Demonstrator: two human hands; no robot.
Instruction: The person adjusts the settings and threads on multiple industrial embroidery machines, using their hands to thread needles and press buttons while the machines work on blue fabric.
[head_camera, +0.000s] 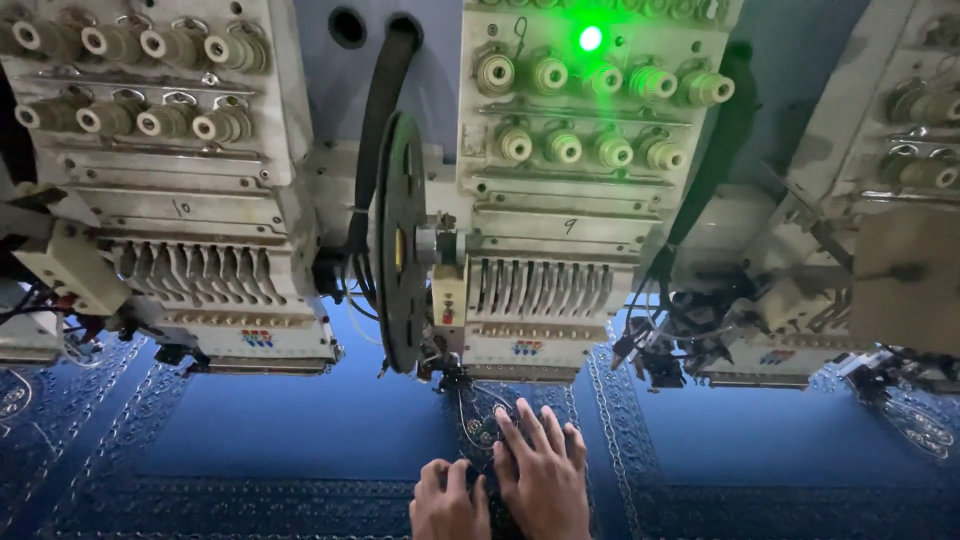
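**Both hands flat on blue embroidered fabric**

Head view — the left hand (448, 502) rests curled, and the right hand (543, 468) lies spread, on the blue fabric (300, 425) at its near edge, just below the middle embroidery head (540, 300) — holding nothing.

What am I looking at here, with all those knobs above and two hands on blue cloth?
This is one picture, taken by a camera worn on a person's head, looking down and forward at their own work. The big grey units are heads of a multi-head embroidery machine; the round knobs on them are thread tension dials, and a green light glows on the middle head. A dark disc stands on edge beside it. Beneath lies blue fabric already stitched with pale ornamental borders. The left hand and right hand rest flat on the fabric just under the middle head's needles, pressing on a stitched motif. Neither hand holds anything.
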